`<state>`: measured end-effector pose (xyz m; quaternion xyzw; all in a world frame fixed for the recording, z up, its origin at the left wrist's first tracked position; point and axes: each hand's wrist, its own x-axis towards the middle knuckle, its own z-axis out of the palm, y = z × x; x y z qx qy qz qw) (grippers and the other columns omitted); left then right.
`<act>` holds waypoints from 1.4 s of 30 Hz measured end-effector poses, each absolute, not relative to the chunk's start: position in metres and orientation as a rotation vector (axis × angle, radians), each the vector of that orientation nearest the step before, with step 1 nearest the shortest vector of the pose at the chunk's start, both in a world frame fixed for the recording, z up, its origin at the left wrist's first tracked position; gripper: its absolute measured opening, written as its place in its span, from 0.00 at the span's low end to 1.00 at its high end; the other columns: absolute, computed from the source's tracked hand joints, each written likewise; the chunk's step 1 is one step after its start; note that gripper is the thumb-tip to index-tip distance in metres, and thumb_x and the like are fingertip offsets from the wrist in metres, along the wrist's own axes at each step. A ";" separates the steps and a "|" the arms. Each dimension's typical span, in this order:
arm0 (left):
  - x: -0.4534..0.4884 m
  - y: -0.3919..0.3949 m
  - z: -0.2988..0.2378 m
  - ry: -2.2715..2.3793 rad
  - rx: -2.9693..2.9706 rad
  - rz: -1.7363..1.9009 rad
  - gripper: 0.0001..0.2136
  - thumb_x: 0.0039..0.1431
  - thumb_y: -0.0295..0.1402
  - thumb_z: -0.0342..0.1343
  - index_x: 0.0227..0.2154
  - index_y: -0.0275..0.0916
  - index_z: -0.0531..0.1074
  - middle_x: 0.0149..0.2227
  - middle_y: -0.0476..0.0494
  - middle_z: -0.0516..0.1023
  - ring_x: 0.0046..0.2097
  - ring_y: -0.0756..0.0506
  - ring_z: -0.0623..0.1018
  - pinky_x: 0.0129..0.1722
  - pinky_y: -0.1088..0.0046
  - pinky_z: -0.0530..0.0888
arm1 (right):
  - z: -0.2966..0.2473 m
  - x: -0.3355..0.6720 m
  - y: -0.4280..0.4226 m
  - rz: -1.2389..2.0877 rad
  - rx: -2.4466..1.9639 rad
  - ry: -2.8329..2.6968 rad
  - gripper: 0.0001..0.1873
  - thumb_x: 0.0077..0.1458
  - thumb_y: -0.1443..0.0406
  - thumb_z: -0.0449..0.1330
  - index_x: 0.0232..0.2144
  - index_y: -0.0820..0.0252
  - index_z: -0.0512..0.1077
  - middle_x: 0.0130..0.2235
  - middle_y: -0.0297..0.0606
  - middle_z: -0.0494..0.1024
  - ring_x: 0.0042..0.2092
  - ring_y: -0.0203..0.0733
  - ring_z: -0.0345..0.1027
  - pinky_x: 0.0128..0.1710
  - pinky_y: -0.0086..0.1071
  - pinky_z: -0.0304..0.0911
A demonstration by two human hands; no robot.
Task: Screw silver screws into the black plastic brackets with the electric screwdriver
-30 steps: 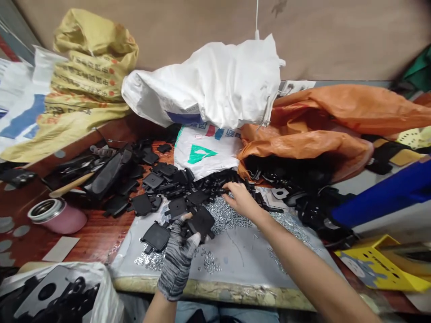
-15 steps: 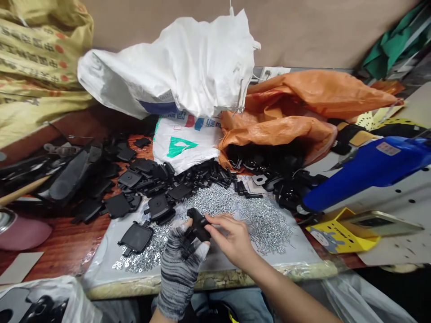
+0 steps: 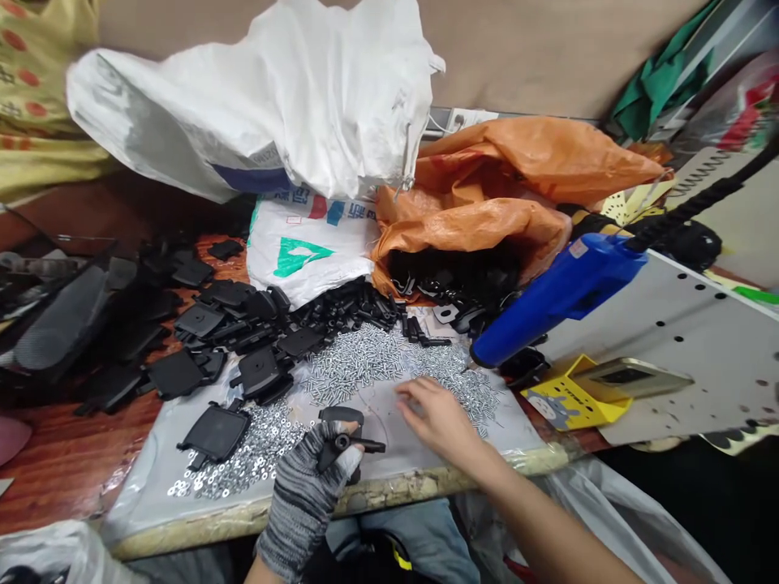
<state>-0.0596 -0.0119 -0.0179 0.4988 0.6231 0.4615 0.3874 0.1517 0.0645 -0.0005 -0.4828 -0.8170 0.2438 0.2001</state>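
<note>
Freed from the pinch of the bare right hand (image 3: 441,418), a black plastic part (image 3: 338,430) now rests in the gloved left hand (image 3: 301,495) alone, at the near edge of a grey sheet (image 3: 389,418). The right hand has moved away to the right and hangs over the sheet, its fingers (image 3: 411,393) loosely spread, pinching nothing, just beside a drift of silver screws (image 3: 371,365); whether they touch the screws cannot be told. The left fingers (image 3: 332,434) curl around the part, and a dark pin (image 3: 371,446) juts from it toward the right hand.

Silver washers (image 3: 247,450) lie scattered on the sheet left of the left hand, near a lone black plate (image 3: 214,431). More black plates (image 3: 261,369) are heaped beyond, spilling onto a wooden bench (image 3: 79,478). An orange sack (image 3: 487,195) full of black parts slumps at the back beside a white sack (image 3: 261,105). A blue tool (image 3: 560,300) lies over to the right, above a yellow card (image 3: 565,397).
</note>
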 end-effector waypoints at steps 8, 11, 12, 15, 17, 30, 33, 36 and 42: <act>-0.040 -0.011 -0.017 1.444 1.200 1.090 0.13 0.52 0.38 0.60 0.40 0.41 0.80 0.40 0.41 0.85 0.40 0.41 0.84 0.43 0.65 0.82 | -0.013 0.160 0.070 0.647 -1.467 -2.422 0.06 0.56 0.68 0.61 0.38 0.59 0.72 0.40 0.41 0.76 0.44 0.48 0.70 0.44 0.39 0.66; -0.037 -0.008 -0.017 1.453 1.262 1.099 0.12 0.52 0.36 0.59 0.40 0.41 0.80 0.41 0.42 0.85 0.42 0.42 0.84 0.47 0.65 0.80 | -0.011 0.155 0.067 0.603 -1.355 -2.461 0.07 0.58 0.68 0.60 0.41 0.59 0.71 0.42 0.41 0.76 0.47 0.48 0.68 0.47 0.40 0.66; -0.037 -0.007 -0.017 1.456 1.271 1.101 0.13 0.52 0.36 0.58 0.40 0.41 0.80 0.41 0.42 0.85 0.42 0.42 0.84 0.47 0.65 0.80 | -0.011 0.152 0.068 0.583 -1.301 -2.488 0.08 0.59 0.69 0.59 0.42 0.59 0.71 0.43 0.42 0.76 0.48 0.48 0.67 0.48 0.41 0.66; -0.037 -0.006 -0.015 1.457 1.262 1.099 0.13 0.52 0.36 0.59 0.39 0.40 0.80 0.41 0.42 0.85 0.41 0.42 0.84 0.47 0.65 0.80 | -0.009 0.141 0.075 0.518 -1.231 -2.628 0.09 0.60 0.73 0.55 0.41 0.60 0.71 0.42 0.44 0.76 0.49 0.49 0.66 0.49 0.42 0.66; -0.037 -0.007 -0.015 1.452 1.227 1.100 0.13 0.51 0.36 0.59 0.39 0.40 0.79 0.42 0.41 0.85 0.43 0.42 0.83 0.47 0.65 0.80 | -0.007 0.135 0.081 0.509 -1.249 -2.698 0.09 0.58 0.76 0.56 0.38 0.62 0.72 0.39 0.45 0.75 0.47 0.50 0.68 0.46 0.42 0.67; -0.033 0.001 -0.012 1.473 1.192 1.247 0.11 0.48 0.32 0.58 0.35 0.42 0.80 0.37 0.44 0.85 0.39 0.42 0.83 0.44 0.64 0.80 | 0.037 0.122 0.054 0.595 -0.747 -2.462 0.05 0.63 0.67 0.58 0.40 0.56 0.74 0.35 0.38 0.76 0.40 0.42 0.69 0.38 0.36 0.68; -0.029 -0.001 -0.011 1.427 1.102 1.244 0.11 0.50 0.35 0.59 0.37 0.40 0.79 0.40 0.42 0.85 0.42 0.42 0.83 0.44 0.65 0.81 | 0.056 0.147 0.054 0.056 -0.817 -2.233 0.19 0.59 0.70 0.60 0.51 0.49 0.70 0.43 0.39 0.75 0.46 0.48 0.69 0.46 0.46 0.68; -0.023 -0.005 -0.010 1.362 1.002 1.194 0.13 0.52 0.38 0.60 0.40 0.39 0.78 0.44 0.40 0.84 0.41 0.42 0.83 0.40 0.67 0.81 | 0.076 0.191 0.070 -0.498 -0.973 -1.460 0.30 0.54 0.69 0.66 0.57 0.45 0.65 0.51 0.42 0.69 0.53 0.55 0.65 0.52 0.53 0.65; -0.017 -0.006 -0.017 1.328 0.932 1.189 0.16 0.51 0.40 0.61 0.41 0.38 0.78 0.44 0.39 0.83 0.40 0.42 0.83 0.37 0.68 0.82 | 0.080 0.225 0.093 0.516 -1.187 -1.206 0.28 0.48 0.62 0.71 0.50 0.51 0.66 0.45 0.39 0.75 0.42 0.47 0.75 0.47 0.47 0.70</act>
